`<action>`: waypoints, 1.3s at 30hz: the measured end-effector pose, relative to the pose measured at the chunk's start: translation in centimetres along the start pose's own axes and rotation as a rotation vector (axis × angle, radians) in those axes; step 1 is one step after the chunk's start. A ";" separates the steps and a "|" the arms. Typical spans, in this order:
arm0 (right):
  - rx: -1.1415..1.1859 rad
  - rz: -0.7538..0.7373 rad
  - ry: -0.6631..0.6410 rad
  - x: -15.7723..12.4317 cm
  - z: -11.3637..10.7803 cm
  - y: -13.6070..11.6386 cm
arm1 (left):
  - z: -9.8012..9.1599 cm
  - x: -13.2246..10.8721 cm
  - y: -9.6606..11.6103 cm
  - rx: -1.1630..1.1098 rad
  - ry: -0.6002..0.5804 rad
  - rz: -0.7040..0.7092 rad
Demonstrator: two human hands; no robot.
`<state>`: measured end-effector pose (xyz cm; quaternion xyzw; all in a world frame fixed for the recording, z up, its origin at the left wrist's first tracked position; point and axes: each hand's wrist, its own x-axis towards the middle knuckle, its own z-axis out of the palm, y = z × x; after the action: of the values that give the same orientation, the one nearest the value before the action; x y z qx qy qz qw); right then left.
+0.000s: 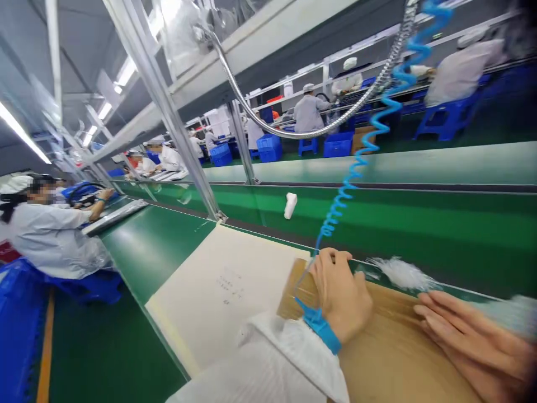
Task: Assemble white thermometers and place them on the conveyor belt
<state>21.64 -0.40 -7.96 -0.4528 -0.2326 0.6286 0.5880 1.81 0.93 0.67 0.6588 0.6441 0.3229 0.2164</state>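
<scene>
One left hand (339, 296) and one right hand (470, 341) touch one cardboard sheet (394, 358).

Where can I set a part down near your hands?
Bare green belt lies between the cream sheet and the metal frame post. It's crowded on the cardboard under the left hand and right hand, by white fluff.

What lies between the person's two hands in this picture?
In the head view, a tan cardboard sheet lies between the left hand and right hand, with white fluff just beyond.
</scene>
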 end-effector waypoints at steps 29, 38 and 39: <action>-1.236 -0.304 0.622 -15.5 -12.2 -15.0 | 1.2 1.6 -2.6 0.130 0.085 0.115; -1.513 0.012 0.909 -20.2 -22.7 -17.2 | 0.8 1.4 -1.9 0.154 0.058 0.093; -1.460 0.015 0.898 -20.6 -22.5 -17.4 | 0.8 1.4 -1.9 0.154 0.059 0.095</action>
<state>47.69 -21.88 1.60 -0.9254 -0.3213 0.0863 0.1813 0.97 2.54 -1.01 0.6936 0.6410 0.3015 0.1306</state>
